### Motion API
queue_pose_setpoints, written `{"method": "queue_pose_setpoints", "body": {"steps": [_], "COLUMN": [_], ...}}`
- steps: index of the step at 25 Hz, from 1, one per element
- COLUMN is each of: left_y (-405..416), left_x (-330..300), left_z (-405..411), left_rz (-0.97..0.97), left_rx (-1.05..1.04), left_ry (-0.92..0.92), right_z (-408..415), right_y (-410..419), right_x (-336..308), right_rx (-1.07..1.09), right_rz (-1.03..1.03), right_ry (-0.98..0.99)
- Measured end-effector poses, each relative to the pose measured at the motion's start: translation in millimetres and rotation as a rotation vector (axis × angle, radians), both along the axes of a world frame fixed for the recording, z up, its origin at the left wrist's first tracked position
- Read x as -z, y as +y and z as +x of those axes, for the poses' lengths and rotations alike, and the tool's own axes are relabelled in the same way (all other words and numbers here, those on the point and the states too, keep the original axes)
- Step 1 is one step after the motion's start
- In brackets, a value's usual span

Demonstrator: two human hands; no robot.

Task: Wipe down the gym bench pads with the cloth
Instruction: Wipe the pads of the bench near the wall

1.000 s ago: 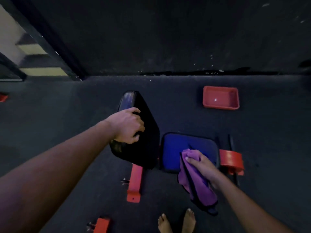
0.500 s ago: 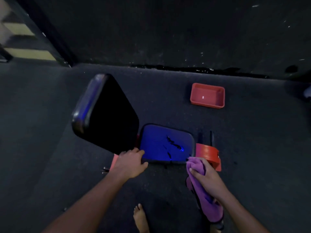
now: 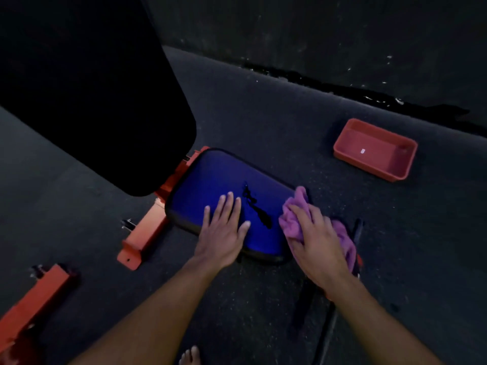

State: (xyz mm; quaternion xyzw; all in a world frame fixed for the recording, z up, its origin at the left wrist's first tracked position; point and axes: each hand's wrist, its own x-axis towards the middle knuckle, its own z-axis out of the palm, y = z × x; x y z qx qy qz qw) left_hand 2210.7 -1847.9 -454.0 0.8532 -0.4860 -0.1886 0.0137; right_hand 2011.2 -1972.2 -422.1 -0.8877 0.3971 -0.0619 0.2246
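Left hand [image 3: 224,233] had shifted flat onto blue pad [image 3: 210,185], centre frame; right hand [image 3: 316,246] bunched limp cloth [image 3: 295,219], likely slick vinyl.

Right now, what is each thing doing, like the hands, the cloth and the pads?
Left hand: flat on the seat pad, fingers straight.
Right hand: holds the cloth at the pad's right edge.
Cloth: purple, bunched up.
Seat pad: blue, lying flat, dark streak on top.
Back pad: black, raised.
Tray: red, on the floor, upright.
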Motion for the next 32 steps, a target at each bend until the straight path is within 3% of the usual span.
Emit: {"method": "queue_pose_setpoints", "body": {"steps": [2,4,8,12,16,21,24,25,29,32], "left_y": [-6,-1,3,5,-3,-16,-15,-17,-20,-17], "left_x": [34,57,63,65,49,33,51,54,53,53], "left_z": [3,1,-1,-3,9,41,37,37,38,34], "left_rz": [-0.083,-0.165,-0.293,-0.317,-0.225,-0.347,-0.335,-0.309,-0.301,-0.310], "left_rx": [-0.021,-0.029,-0.028,-0.036,0.002,0.047,-0.023,-0.027,-0.030,-0.030], "left_ry": [-0.103,-0.188,-0.202,-0.198,-0.167,-0.228,-0.208,-0.194,-0.191,-0.177], "right_z": [18,22,20,19,7,-33,-5,9,44,57], "right_y": [-7,-7,-2,-5,14,46,72,68,2,-57], "right_x": [47,79,91,92,82,74,102,111,106,90], "right_rx": [-0.037,0.037,0.079,0.086,0.108,0.324,0.073,0.091,0.447,0.359], "right_rz": [-0.098,-0.175,-0.250,-0.301,-0.224,-0.258,-0.088,-0.058,-0.147,-0.077], "right_ry": [0.042,-0.056,-0.227,-0.222,-0.215,-0.298,-0.496,-0.559,-0.294,-0.235]}}
